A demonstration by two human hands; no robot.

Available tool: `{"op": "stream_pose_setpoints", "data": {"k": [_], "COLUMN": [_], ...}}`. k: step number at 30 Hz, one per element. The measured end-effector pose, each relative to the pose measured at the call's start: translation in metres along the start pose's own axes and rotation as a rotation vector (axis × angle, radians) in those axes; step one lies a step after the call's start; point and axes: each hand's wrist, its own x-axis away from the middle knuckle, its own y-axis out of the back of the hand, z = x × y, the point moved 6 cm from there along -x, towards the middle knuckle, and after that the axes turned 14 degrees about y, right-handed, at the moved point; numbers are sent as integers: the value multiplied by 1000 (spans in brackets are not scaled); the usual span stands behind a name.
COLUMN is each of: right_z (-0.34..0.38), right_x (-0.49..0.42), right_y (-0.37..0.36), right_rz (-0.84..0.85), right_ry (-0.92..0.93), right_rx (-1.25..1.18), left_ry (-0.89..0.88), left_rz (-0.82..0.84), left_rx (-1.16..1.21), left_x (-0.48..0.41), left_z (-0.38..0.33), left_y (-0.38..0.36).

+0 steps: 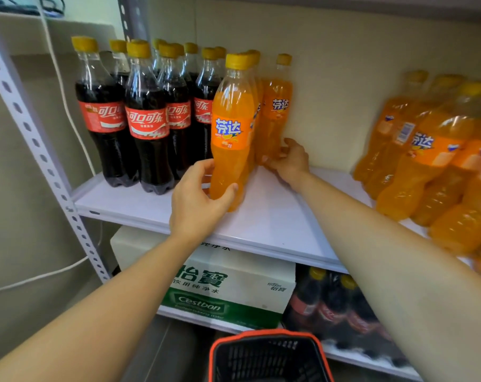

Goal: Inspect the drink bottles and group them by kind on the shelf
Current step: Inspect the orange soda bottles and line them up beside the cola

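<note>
I am gripping the lower body of a clear plastic bottle of orange soda with a yellow cap (231,133) in my left hand (199,201), thumb on its front and fingers curling round its left side. It is standing upright near the middle of the white shelf board (275,219). My right hand (290,159) is wrapping round the base of a second orange soda bottle (276,114) farther back, close to the beige wall. Between the two I am seeing the edge and cap of a third, so I am counting three in this cluster, though the overlap is making that uncertain.

Just beside the front bottle, to the left, dark cola bottles with red labels and yellow caps (148,119) are standing packed together. I am counting at least eight caps, and the back rows are hiding each other.

At the right end of the shelf, at least five more orange soda bottles (426,155) are tilting together, blurred.

On the shelf below, one white-and-green cardboard carton (231,288) is sitting beside a pack of cola bottles (330,307) showing two yellow caps. One black plastic basket with an orange rim (266,354) is sitting lower down.
</note>
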Motion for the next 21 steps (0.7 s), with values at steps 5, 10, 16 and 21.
{"op": "stream_pose_setpoints", "data": {"k": [5,10,16,21], "right_z": [16,31,13,-7], "right_x": [70,158,181,160], "right_y": [43,127,198,203], "right_rz": [-28,-421,-632,-624], "right_ry": [46,105,-100,-208], "right_rx": [-7,216,284,186], "left_ry": [0,-2,9,47], "left_rz": [-10,-2,74,27], "left_rx": [-97,-322,-353,-355], "left_x": [6,26,44,60], "left_z": [-3,-3,-8,-14], "left_y": [2,-2,-5,-2]}}
